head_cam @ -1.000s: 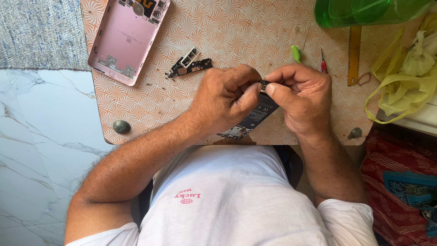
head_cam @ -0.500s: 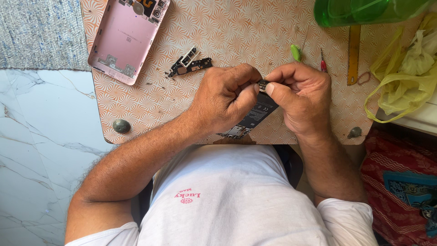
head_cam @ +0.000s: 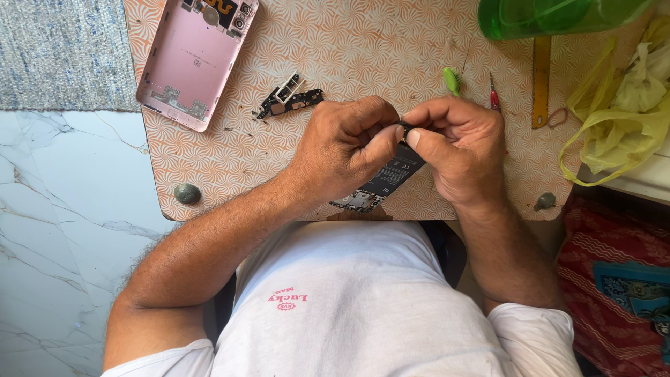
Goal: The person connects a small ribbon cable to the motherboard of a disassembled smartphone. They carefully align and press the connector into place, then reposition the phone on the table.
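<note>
Left hand [head_cam: 345, 150] and right hand [head_cam: 457, 150] pinching flat black phone board [head_cam: 391, 178] near bench [head_cam: 349, 56] front edge, upper end hidden by fingers, glossy pink phone shell [head_cam: 195, 59] at far-left corner

The person wears a white short-sleeved T-shirt [head_cam: 349, 307] with a small red print on the chest; both forearms are bare and hairy.

Pink phone back cover [head_cam: 195, 59]: lies inner side up at the far left corner of the patterned table [head_cam: 335, 42]. Small black circuit parts [head_cam: 287, 99]: just beside the cover. Green plastic container [head_cam: 558, 15], yellow ruler [head_cam: 541, 80] and crumpled yellow bag [head_cam: 621, 112]: far right. Red-handled tool [head_cam: 494, 98]: beside the ruler.
</note>
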